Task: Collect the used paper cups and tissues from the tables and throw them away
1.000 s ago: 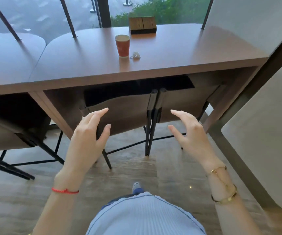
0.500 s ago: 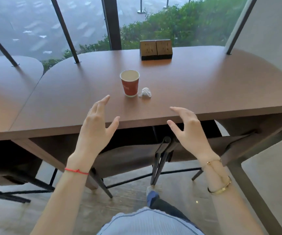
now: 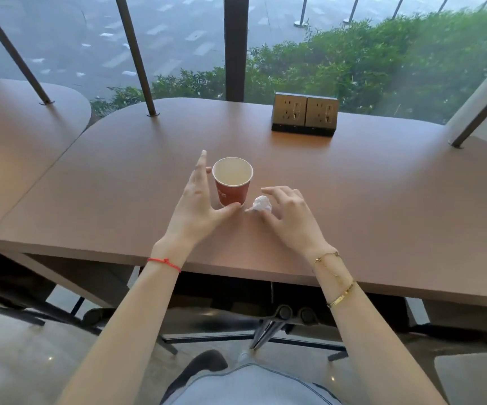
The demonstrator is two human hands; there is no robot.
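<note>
A red paper cup with a white inside stands upright near the middle of the brown table. Just right of its base lies a crumpled white tissue. My left hand is spread open around the cup's left side, thumb tip at the base of the cup and fingers beside its rim, without a closed grip. My right hand hovers over the table with fingers apart, fingertips touching or almost touching the tissue.
A double power socket block sits at the table's far edge by the window. Slanted dark metal rods rise from the tabletop. A second table adjoins on the left. Chairs are tucked under the table.
I have stepped up to the table. Both hands have moved forward from the table's near edge to the cup and the tissue.
</note>
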